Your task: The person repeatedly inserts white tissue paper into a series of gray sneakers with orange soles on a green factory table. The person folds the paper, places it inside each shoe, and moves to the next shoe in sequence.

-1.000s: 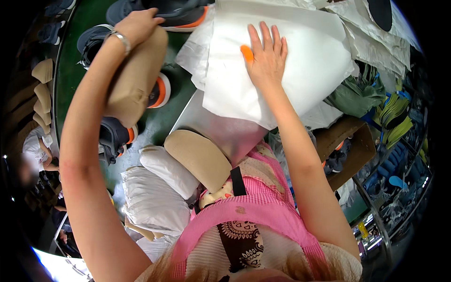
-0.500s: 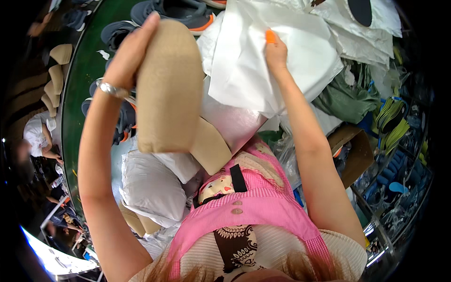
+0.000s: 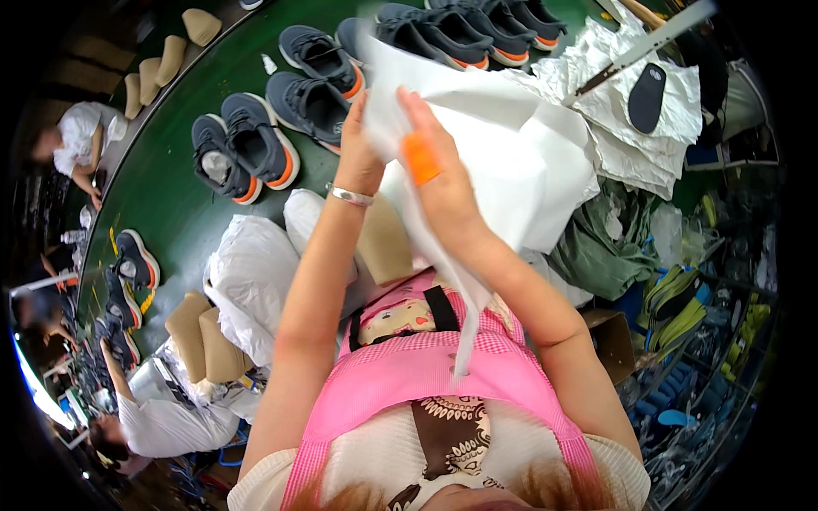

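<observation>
White paper [image 3: 388,92] runs between my left hand [image 3: 364,162] and right hand [image 3: 443,183], fingers extended; I can't tell whether either grips.

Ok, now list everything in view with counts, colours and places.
shoes: over ten, dark grey with orange, upper middle and left
table: one, green, beneath the shoes
smooth sheets: several, white, centre, one blurred beside both hands
crumpled paper: several layers, white, upper right
insole: one, black, on crumpled paper
rounded forms: at least seven, tan, centre and left
wrapped bundles: about two, white, left of centre
sheeting: one heap, dark green, right
carton: one, brown, lower right
pieces: many, yellow-green and blue, far right
co-workers: at least two, white tops, left
apron: one, pink, lower centre
left hand: one, silver bracelet, centre
right hand: one, orange thumb cover, centre
</observation>
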The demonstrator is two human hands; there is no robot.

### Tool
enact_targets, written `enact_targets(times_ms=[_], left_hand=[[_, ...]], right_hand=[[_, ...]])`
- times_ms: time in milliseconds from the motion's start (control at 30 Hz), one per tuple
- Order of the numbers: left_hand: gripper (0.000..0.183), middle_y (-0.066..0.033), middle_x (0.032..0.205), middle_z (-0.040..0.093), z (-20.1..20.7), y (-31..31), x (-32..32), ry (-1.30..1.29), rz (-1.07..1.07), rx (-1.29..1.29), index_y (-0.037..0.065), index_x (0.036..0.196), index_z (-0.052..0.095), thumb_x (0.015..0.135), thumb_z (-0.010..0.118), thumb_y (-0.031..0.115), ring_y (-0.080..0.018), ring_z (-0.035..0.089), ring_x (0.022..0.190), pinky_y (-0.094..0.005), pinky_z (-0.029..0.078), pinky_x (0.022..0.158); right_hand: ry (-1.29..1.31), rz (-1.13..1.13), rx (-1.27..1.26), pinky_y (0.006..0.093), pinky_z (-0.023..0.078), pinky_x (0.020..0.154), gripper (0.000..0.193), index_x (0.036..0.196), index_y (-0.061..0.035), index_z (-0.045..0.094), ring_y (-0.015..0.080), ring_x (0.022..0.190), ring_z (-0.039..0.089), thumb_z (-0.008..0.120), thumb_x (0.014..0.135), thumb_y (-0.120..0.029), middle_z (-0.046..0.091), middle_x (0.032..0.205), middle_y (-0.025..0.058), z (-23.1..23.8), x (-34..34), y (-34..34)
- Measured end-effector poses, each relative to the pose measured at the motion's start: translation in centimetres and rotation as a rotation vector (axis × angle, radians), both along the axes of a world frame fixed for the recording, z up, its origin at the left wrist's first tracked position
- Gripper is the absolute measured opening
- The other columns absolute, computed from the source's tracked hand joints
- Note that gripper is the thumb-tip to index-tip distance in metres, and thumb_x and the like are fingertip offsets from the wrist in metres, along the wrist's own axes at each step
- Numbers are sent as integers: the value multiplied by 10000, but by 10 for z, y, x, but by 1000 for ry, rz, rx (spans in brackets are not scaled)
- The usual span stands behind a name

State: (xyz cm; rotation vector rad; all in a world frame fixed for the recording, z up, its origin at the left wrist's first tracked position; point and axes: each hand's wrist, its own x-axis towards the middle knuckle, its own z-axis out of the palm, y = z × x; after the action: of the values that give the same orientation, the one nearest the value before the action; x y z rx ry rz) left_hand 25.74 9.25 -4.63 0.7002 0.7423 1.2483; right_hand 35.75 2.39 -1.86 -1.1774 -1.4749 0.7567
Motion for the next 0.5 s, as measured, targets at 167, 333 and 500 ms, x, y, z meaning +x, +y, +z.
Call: enact_targets(times_ms=[167,333,500], left_hand=[[257,-31,1006,602,11,-43,-43,-143,73,7,35,1099,560,897,623,182,-97,562,895,-242,452,793],[269,-46,1022,603,10,-65,-69,-131,83,42,24,1114,557,902,610,180,-106,567,907,-247,454,808],[281,-61,1039,603,3,-65,-85,-95,95,57,13,1129,553,906,598,178,-115,572,919,-253,455,824]], right_hand=[[-648,-42,160,427,235,1083,564,1414,-97,346,369,1325,303,482,938,-368,338,1434,189,-5,-12,10],[-724,24,107,440,251,1076,620,1404,-8,317,359,1303,354,420,953,-421,393,1397,214,-3,-14,40],[-475,145,-207,377,349,1022,613,1387,26,316,353,1235,441,421,955,-396,458,1345,217,4,-22,44]])
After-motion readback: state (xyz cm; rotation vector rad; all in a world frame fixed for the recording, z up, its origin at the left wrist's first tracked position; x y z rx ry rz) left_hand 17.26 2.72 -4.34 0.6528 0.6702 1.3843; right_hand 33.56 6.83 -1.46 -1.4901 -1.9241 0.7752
